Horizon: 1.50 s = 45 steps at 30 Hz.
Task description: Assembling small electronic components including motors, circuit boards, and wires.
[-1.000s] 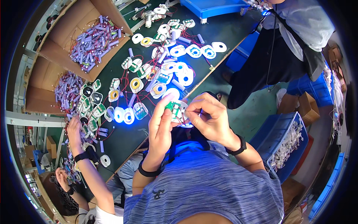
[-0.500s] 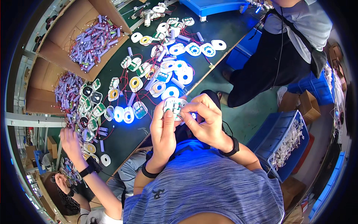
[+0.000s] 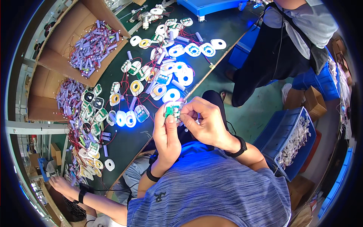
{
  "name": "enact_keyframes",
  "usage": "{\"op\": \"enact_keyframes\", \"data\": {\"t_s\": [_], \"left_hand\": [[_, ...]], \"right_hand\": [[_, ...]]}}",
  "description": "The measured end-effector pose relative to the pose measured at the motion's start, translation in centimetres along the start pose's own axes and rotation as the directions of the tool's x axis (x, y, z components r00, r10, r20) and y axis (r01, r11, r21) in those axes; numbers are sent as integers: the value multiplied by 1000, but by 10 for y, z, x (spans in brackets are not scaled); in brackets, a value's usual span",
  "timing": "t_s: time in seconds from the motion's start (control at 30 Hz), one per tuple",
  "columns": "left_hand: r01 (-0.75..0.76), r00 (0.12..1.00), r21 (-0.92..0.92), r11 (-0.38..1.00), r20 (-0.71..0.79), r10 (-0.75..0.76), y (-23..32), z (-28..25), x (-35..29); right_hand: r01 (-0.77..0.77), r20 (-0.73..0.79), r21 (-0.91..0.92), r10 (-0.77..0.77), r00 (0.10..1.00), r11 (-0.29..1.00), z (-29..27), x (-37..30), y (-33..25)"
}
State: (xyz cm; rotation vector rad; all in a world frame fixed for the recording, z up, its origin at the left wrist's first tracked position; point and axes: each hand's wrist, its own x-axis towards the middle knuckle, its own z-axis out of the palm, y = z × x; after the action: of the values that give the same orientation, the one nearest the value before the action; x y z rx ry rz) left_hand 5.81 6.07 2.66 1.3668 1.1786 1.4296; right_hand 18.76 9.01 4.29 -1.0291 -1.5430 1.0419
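Note:
My left hand [image 3: 167, 138] grips a white rounded housing with a green circuit board [image 3: 172, 110], its thumb pressed on the lower edge. Close against the board's right side, my right hand [image 3: 208, 123] has thumb and fingertips pinched together. Whatever is between those fingertips is too small to make out. Just beyond my hands, white ring-shaped parts [image 3: 171, 95] lie on the dark green table [image 3: 130, 149], some lit bright blue. Red wires join many of them to purple cylindrical cells [image 3: 178, 84].
Cardboard boxes of wired purple cells [image 3: 92, 49] stand at the far left. Near left is a co-worker's arm [image 3: 98, 202]. At upper right stands another person in dark trousers [image 3: 261, 60]. A blue bin [image 3: 276, 126] of white parts sits at right. A blue tray [image 3: 211, 5] rests far back.
The housing in my left hand has tilted, showing more of its green board. My right fingers remain at its edge. The co-worker's arm at left has moved down, toward the near side.

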Motion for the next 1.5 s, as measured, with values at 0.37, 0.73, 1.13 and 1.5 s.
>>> {"op": "enact_keyframes", "data": {"t_s": [0.37, 0.73, 1.13, 1.5], "left_hand": [[48, 998, -58, 997, -29, -50, 8, 0, 0], [-32, 996, 78, 996, -80, 38, 8, -9, -5], [156, 987, -143, 977, -26, -161, 0, -1, -1], [96, 995, 65, 993, -48, -93, -4, 8, -6]], "right_hand": [[217, -2, -106, -219, 976, 970, 2, 4, 7], [177, 61, 19, -178, 982, 984, 11, 6, 6], [155, -21, 47, -154, 988, 987, 9, 0, 24], [224, -63, -86, -230, 971, 971, 2, -3, 27]]}}
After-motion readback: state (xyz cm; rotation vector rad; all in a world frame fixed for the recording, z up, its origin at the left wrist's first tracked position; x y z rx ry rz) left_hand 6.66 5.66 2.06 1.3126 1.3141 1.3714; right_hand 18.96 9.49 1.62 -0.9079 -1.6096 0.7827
